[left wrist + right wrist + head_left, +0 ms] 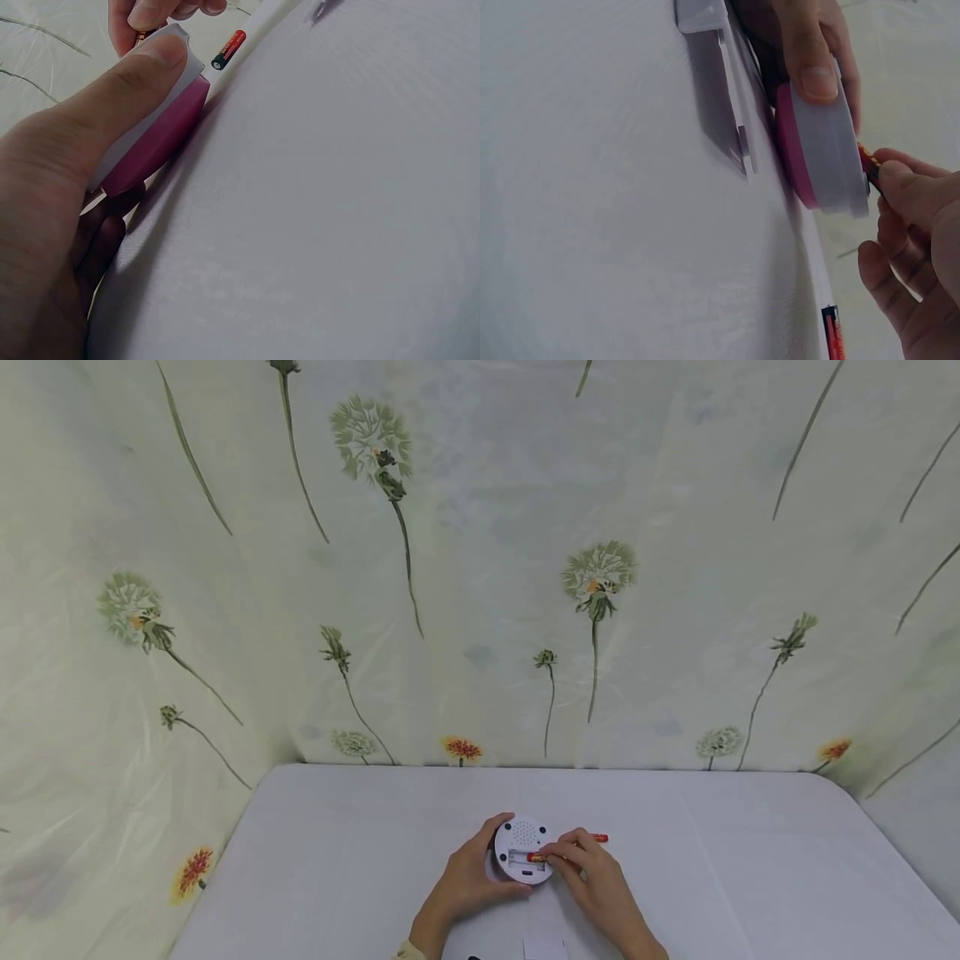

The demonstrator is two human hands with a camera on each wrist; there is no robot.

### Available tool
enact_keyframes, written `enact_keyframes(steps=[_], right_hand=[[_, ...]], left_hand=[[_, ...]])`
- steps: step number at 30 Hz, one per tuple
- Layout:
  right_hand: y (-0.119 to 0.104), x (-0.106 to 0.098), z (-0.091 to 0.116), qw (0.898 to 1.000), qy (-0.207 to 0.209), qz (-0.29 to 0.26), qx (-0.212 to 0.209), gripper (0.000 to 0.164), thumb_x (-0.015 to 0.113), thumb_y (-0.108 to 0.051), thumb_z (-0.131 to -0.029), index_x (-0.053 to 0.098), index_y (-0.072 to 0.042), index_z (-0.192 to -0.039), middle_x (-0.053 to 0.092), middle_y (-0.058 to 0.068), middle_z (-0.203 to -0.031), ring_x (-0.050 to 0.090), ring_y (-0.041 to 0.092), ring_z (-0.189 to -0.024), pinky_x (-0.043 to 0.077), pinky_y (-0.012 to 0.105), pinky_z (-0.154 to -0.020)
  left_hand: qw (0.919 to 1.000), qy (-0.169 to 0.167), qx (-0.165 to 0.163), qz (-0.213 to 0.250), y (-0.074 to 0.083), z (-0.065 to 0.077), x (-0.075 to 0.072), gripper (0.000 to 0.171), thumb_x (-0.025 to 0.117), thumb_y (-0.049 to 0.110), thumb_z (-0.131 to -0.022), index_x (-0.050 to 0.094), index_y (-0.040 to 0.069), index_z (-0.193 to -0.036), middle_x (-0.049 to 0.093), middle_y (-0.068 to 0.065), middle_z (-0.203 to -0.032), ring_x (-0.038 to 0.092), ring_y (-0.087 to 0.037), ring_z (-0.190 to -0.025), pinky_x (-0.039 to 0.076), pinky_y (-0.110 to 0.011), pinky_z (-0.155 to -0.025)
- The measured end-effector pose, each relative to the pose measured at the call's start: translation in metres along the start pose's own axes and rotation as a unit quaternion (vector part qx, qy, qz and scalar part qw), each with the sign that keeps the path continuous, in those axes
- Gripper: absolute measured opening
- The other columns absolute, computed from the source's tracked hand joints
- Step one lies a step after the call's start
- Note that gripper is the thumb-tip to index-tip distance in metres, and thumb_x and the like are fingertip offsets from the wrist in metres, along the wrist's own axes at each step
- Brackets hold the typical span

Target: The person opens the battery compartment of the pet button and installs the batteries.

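Note:
A round white device with a pink lower shell (795, 150) is turned with its underside up, showing speaker holes, dark round feet and an uncovered battery compartment (517, 857). My left hand (472, 877) grips it from the left, thumb along the near rim and fingers round the far side. With thumb and fingertips, my right hand (596, 881) pinches a red battery (534, 857) at the compartment, one end over the opening. Fingers hide the battery's other end. A second red battery (601, 837) with a dark end lies on the table just beyond the right hand.
The white-covered table (337, 843) meets a flower-printed curtain (487, 568) at its back edge. Near the front lies a flat white piece (545, 948), with a small dark thing (474, 957) at its left, cut off by the frame.

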State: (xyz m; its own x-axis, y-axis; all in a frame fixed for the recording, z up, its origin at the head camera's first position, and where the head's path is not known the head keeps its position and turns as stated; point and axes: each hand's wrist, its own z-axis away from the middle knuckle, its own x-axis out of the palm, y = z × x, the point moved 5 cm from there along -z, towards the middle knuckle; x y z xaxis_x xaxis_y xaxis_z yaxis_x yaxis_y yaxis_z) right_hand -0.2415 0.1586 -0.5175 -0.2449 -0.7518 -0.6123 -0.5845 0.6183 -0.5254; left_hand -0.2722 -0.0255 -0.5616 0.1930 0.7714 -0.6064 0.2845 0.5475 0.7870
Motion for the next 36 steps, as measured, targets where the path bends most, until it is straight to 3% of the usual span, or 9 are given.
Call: enact_keyframes(steps=[10, 15, 23, 32, 36], right_hand=[[0.001, 0.002, 0.001, 0.999, -0.011, 0.002, 0.03, 0.027, 0.074, -0.001, -0.076, 0.071, -0.024, -0.09, 0.052, -0.014, -0.089, 0.048, -0.006, -0.074, 0.04, 0.008, -0.065], [0.001, 0.006, 0.003, 0.998, -0.029, 0.001, 0.06, 0.026, 0.073, -0.004, -0.079, 0.069, -0.026, -0.092, 0.052, -0.017, -0.09, 0.05, -0.006, -0.078, 0.044, 0.013, -0.068], [0.002, 0.01, 0.003, 0.992, -0.057, -0.013, 0.107, 0.022, 0.07, -0.01, -0.083, 0.069, -0.029, -0.093, 0.051, -0.02, -0.091, 0.051, -0.005, -0.081, 0.047, 0.016, -0.071], [0.0, 0.011, 0.0, 0.997, -0.03, -0.003, 0.074, 0.023, 0.071, -0.005, -0.081, 0.07, -0.026, -0.093, 0.051, -0.018, -0.092, 0.049, -0.005, -0.077, 0.045, 0.014, -0.066], [-0.002, 0.011, -0.001, 0.995, -0.03, -0.01, 0.095, 0.023, 0.072, -0.005, -0.081, 0.071, -0.026, -0.091, 0.051, -0.019, -0.09, 0.048, -0.005, -0.074, 0.045, 0.014, -0.063]], left_hand=[[1.0, -0.001, -0.01, 0.0, 0.0, 0.002, 0.002, 0.099, 0.078, 0.063, -0.06, 0.029, 0.041, -0.143, 0.051, 0.008, -0.138, 0.051, -0.018, -0.124, 0.046, -0.047, -0.096], [0.9999, 0.004, -0.012, -0.003, 0.0, 0.003, 0.003, 0.098, 0.079, 0.063, -0.059, 0.026, 0.048, -0.141, 0.051, 0.009, -0.137, 0.052, -0.017, -0.123, 0.046, -0.047, -0.096], [0.9999, 0.001, -0.012, -0.007, 0.001, 0.003, 0.002, 0.097, 0.078, 0.063, -0.059, 0.026, 0.049, -0.14, 0.051, 0.008, -0.136, 0.052, -0.016, -0.122, 0.047, -0.046, -0.095], [0.9999, 0.004, -0.006, -0.008, 0.001, 0.001, 0.001, 0.097, 0.078, 0.064, -0.06, 0.027, 0.046, -0.141, 0.051, 0.008, -0.137, 0.052, -0.015, -0.122, 0.046, -0.045, -0.096], [0.9999, 0.009, -0.004, -0.012, 0.0, 0.0, 0.002, 0.097, 0.078, 0.064, -0.059, 0.027, 0.047, -0.14, 0.053, 0.008, -0.134, 0.053, -0.014, -0.119, 0.047, -0.044, -0.095]])
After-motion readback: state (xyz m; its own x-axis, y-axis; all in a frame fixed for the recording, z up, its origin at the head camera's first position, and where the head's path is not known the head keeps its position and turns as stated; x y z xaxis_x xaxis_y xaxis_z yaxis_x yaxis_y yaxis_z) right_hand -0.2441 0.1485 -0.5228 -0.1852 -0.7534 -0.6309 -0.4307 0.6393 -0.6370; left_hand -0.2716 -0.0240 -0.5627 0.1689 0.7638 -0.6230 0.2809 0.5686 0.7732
